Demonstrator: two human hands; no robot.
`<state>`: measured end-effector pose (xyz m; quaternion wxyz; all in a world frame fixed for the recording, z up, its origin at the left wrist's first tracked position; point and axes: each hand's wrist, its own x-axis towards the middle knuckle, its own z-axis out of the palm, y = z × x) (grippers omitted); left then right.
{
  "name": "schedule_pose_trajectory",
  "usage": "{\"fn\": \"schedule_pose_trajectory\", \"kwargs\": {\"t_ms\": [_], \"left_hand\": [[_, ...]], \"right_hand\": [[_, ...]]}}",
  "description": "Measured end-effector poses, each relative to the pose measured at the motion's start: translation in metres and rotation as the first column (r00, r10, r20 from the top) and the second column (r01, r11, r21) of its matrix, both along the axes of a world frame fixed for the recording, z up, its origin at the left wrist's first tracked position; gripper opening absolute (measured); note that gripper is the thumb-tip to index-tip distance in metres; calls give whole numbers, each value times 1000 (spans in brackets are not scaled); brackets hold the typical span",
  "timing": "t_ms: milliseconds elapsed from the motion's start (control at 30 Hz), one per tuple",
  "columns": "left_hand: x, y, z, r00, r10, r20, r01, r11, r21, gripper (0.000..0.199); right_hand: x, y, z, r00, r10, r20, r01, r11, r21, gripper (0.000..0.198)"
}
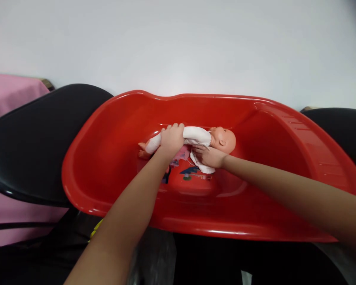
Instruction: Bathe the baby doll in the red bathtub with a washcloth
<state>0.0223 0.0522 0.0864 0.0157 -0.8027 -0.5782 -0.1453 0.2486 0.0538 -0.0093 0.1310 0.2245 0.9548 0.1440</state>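
Note:
A baby doll point(197, 135) in a white garment lies on its side in a red baby bathtub point(130, 186), with its head to the right and bare feet to the left. My left hand point(172, 138) is closed around the doll at its hip. At the doll's upper back, my right hand point(209, 155) presses a crumpled white cloth point(205, 168) under its fingers; whether this cloth is part of the garment I cannot tell. Some pink fabric point(182, 153) shows between my hands, below the doll.
The tub rests across black seats or stools, one at the left point(32, 146) and one at the right point(341, 126). A pink-covered surface point(12, 91) is at the far left. Behind the tub rises a pale wall point(178, 47). Printed pictures point(192, 172) mark the tub floor.

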Motion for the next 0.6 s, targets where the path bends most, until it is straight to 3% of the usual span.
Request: {"fn": "schedule_pose_trajectory", "kwargs": {"t_ms": [133,267,367,433,500,600], "left_hand": [[0,1,-2,1000,-3,8,3,1000,7,22],[0,1,-2,1000,-8,4,8,1000,0,22],[0,0,-2,1000,-7,12,7,1000,2,22],[0,-1,-2,1000,-11,12,11,1000,5,23],[0,-1,-2,1000,-10,9,10,1000,0,25],[0,0,-2,1000,1,4,-1,1000,-4,27]], "right_hand": [[22,-24,3,995,-86,-59,80,992,-94,36],[22,-58,3,954,-221,-202,163,949,-268,67],[9,-73,1,946,-224,-236,143,938,-315,45],[-7,-72,2,967,-125,-221,60,959,-278,29],[-28,-63,3,984,54,-170,-90,973,-212,26],[-67,-41,7,941,335,-53,-340,932,-128,28]]}}
